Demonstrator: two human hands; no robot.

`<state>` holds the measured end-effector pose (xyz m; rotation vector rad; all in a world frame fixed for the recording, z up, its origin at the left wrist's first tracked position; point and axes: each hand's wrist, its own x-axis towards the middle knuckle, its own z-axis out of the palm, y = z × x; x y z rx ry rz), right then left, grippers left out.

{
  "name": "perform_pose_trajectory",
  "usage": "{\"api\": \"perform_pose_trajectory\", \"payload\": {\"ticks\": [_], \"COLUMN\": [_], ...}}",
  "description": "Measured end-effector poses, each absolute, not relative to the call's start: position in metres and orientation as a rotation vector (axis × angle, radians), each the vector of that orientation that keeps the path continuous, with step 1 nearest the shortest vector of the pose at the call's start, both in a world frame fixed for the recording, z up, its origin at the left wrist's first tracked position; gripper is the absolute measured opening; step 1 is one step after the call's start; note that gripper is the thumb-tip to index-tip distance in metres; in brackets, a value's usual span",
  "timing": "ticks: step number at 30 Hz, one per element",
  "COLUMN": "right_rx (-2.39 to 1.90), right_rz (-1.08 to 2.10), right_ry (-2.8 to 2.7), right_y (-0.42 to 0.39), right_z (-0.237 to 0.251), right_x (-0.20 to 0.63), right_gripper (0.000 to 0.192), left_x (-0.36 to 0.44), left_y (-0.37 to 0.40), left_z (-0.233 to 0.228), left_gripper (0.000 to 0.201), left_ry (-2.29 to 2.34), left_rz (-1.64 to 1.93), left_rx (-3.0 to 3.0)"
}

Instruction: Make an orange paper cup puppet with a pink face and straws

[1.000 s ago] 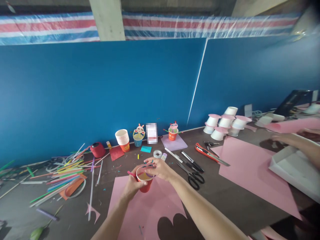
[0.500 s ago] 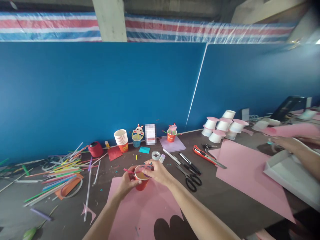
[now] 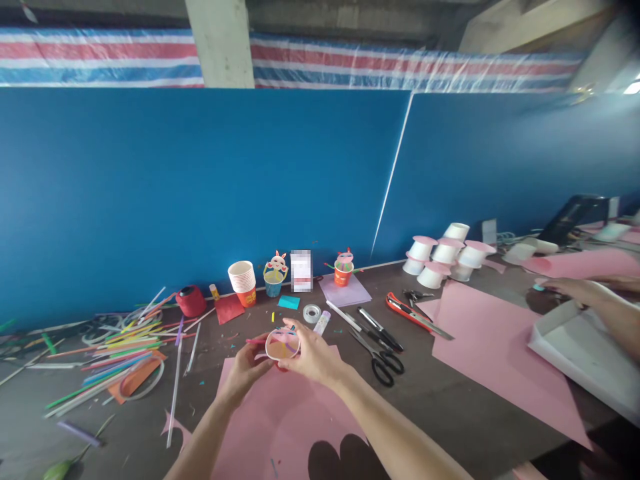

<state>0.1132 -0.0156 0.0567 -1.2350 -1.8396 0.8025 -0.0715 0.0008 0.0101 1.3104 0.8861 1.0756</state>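
Paper cup (image 3: 283, 345), red outside and white-rimmed, is held up just above the pink sheet (image 3: 280, 420) at the near edge of the tabletop (image 3: 450, 407), tilted so its mouth faces the camera. Left hand (image 3: 244, 369) is closed around the cup's left side from below; right hand (image 3: 314, 355) is closed on the right rim, fingers curled over the top. A pink straw (image 3: 256, 341) pokes out to the left of the cup by the left thumb, and thin coloured strips seem to lie across the mouth, though they are too small to make out.

Risks, as I judge them: the cup is thin paper, so a hard squeeze from both sides could crease the wall or oval the rim. Tilted this far, anything loose inside could slide out onto the sheet. The straw looks only lightly held and could slip free or bend if the left thumb shifts. Black scissors (image 3: 383, 363) lie open-handled just to the right of the right forearm, near enough that a sweep of that arm could knock them. A glue stick (image 3: 321, 323) and tape roll (image 3: 312, 313) sit just beyond the cup, also within easy reach of a careless nudge. Another person's arm (image 3: 600, 307) works well apart at the far right
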Motion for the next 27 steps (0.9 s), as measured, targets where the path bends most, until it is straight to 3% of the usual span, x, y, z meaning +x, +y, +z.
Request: {"api": "perform_pose_trajectory", "payload": {"ticks": [19,27], "right_rx": [-1.165,-1.162], "right_rz": [0.706,0.719], "right_ry": [-1.817,-1.834], "right_y": [-0.008,0.005], "right_z": [0.058,0.060], "right_x": [0.108,0.105], "right_gripper": [0.061,0.059], "left_x": [-0.066,-0.062], "left_y": [0.017,0.029], "left_z": [-0.001,-0.004], "left_gripper": [0.022,0.028], "left_ry": [1.094,1.060], "left_rz": [1.266,1.335], "left_rx": [1.014,0.872]}}
